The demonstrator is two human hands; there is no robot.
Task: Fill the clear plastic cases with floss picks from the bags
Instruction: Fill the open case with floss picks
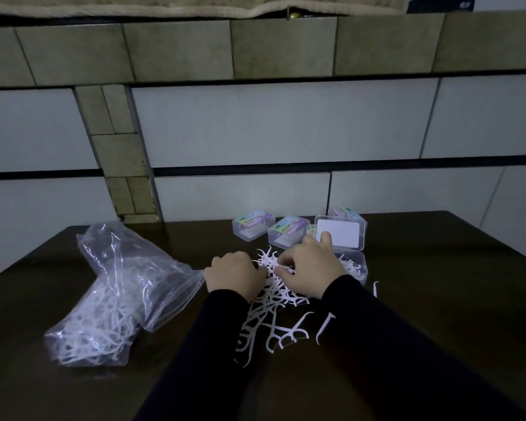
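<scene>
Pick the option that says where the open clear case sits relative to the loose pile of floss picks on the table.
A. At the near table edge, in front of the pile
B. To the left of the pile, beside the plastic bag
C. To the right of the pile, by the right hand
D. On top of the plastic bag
C: the open clear case, lid up, lies just right of the loose pile of floss picks, beside the right hand.

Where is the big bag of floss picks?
The bag lies on the left of the table, beside the left hand and the loose floss picks.
</scene>
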